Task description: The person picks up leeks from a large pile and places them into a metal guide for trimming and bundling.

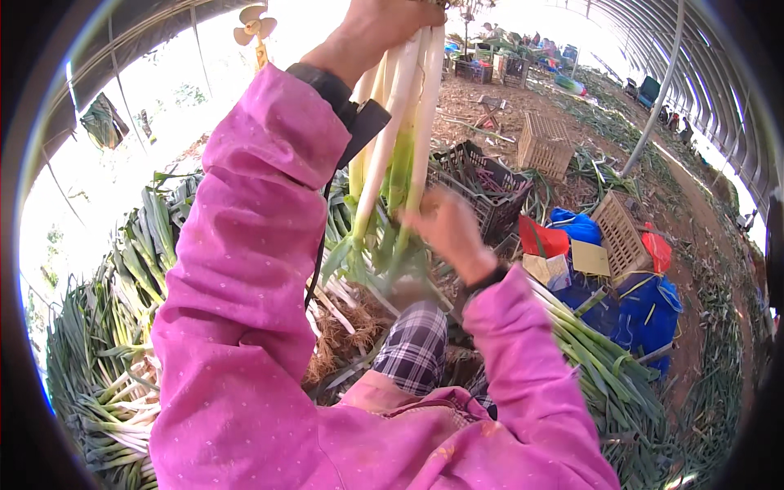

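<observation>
The left hand [382, 26], fingers clamped round the leeks [400, 163] hanging white ends up, could let some slip if the right hand [451, 233], beside them, too blurred to tell its fingers' state, tugs hard.

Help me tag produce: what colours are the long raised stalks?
The stalks are white above, green below: best in head view.

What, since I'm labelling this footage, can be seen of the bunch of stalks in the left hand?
The bunch of stalks looks leek-like: several long, smooth white stems turning green lower down, where leaves spread. It hangs leaf end down, slanted, gripped near its top by the left hand. The blurred right hand is at its lower right side; contact is unclear.
</observation>
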The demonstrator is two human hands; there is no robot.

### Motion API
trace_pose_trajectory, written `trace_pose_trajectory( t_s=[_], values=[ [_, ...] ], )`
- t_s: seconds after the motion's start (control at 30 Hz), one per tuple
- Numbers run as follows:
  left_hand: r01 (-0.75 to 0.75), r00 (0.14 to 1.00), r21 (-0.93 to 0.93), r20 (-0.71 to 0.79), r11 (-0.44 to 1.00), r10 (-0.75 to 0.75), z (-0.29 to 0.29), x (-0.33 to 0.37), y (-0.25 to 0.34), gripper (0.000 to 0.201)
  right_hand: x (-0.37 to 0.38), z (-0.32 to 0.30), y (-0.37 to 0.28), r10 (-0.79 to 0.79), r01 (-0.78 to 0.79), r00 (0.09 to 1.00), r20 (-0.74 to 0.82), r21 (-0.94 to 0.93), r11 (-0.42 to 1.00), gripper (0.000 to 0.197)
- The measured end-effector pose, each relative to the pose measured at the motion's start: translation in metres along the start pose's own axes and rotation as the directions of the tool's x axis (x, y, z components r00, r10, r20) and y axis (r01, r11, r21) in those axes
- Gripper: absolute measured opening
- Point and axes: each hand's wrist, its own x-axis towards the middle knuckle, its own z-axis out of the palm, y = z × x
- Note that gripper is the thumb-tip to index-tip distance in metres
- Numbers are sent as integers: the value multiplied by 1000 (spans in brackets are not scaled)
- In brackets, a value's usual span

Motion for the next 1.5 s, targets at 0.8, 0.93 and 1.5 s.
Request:
trace_pose_trajectory(
  t_s=[0.8,0.93,1.5],
  values=[
    [-76,985,-203,-167,976,42,23,69,36,9,-231,205,286,179,-211,977,-112,-570,794,28],
    [-47,973,-126,-228,991,17,27,36,65,9,-110,107,144,301,-300,909,-288,47,953,31],
    [-141,983,-185,-146,972,115,48,41,96,19,-130,149,224,-56,102,991,124,-405,909,24]
  ],
)
